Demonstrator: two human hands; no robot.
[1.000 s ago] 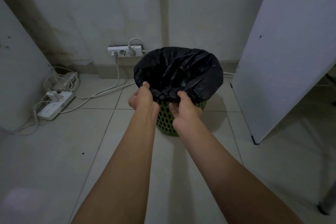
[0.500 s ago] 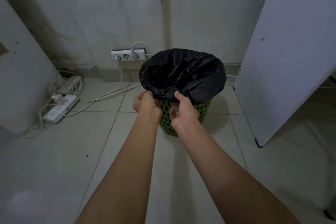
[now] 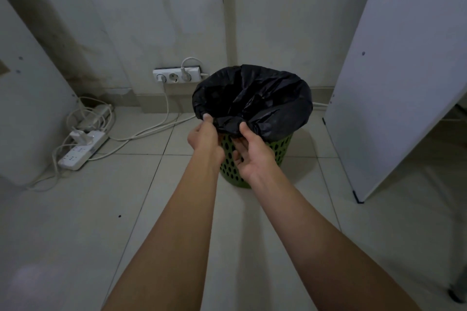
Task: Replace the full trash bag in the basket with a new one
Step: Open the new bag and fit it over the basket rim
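**Both hands at the near lip of the bag**

A round green plastic basket with a perforated wall [image 3: 262, 156] stands on the pale tiled floor [image 3: 75, 222], a little right of the frame's centre and close to the back wall. A black plastic trash bag [image 3: 255, 98] lines it. The bag's mouth gapes open and its edge is folded down over the rim all the way round, hiding the upper part of the basket.

Two bare forearms reach up from the bottom of the frame to the side of the basket nearest the camera. The left hand [image 3: 203, 137] pinches the rolled edge of the bag, thumb tip on top of the fold. The right hand [image 3: 255, 151], just beside it, has its thumb pressed onto the overhanging plastic, with the fingers curled in underneath against the green wall. The light is dim there, so how much plastic those fingers have gathered I cannot quite make out.

On the wall to the upper left of the basket sits a white socket strip [image 3: 174, 75] with a plug in it, and a white cable [image 3: 151, 130] runs down and across the tiles. At the left edge of the frame a white power strip [image 3: 80, 151] lies on the floor among looped cords. A tall white panel [image 3: 394, 83] leans in from the right of the frame, well apart from the basket.
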